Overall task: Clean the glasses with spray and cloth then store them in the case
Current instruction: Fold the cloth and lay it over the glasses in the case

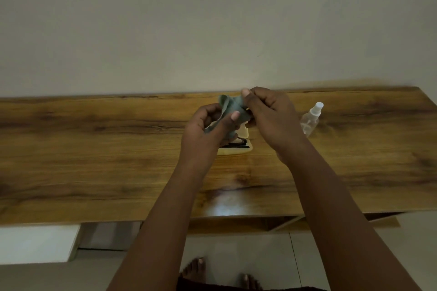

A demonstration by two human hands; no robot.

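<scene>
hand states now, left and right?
Left hand: gripping the grey-green cloth.
Right hand: pinching the same cloth.

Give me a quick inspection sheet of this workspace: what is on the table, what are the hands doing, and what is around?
Surface: wooden table, glossy, against a plain wall.
Job's things: grey-green cloth held up by both hands; open cream case below, dark glasses lying inside; clear spray bottle to the right.
Clutter: nothing seen.
Hands: left hand and right hand both pinch the cloth with curled fingers.
Cables: nothing seen.
Surroundings: tiled floor, white cabinet, bare feet.
</scene>
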